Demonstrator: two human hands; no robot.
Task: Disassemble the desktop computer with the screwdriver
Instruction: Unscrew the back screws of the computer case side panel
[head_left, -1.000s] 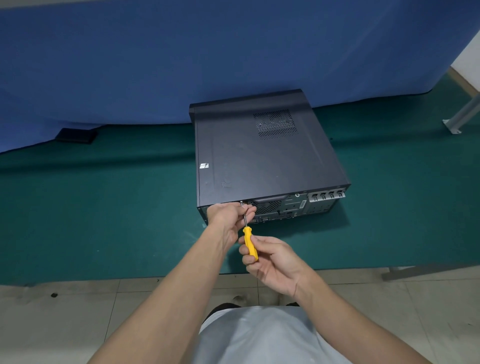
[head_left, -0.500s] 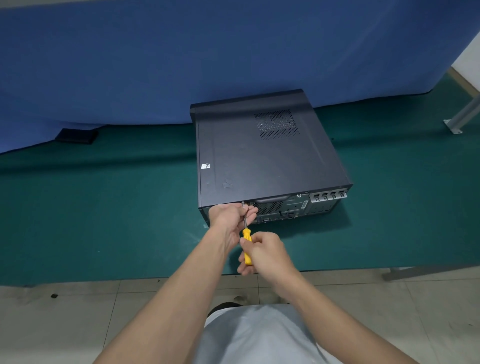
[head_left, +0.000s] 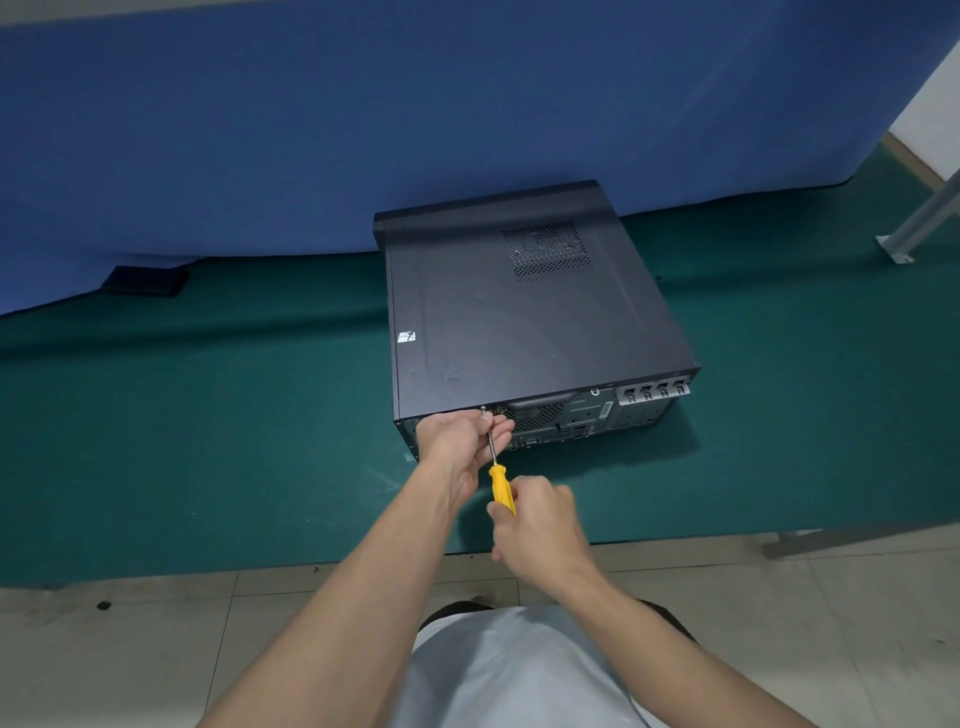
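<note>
Head view: right hand (head_left: 540, 525) now grips lower on the screwdriver (head_left: 501, 486).

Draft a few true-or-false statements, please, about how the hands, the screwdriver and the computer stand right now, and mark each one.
1. The right hand holds the screwdriver by its yellow handle. True.
2. The left hand lies flat on top of the desktop computer. False: the left hand's fingers curl round the screwdriver's metal shaft, near the tip.
3. The screwdriver's tip meets the rear panel of the desktop computer, near its left end. True.
4. The desktop computer stands on end. False: it lies flat on the green mat.
5. The top cover has been lifted off. False: the top cover is on the case.
</note>
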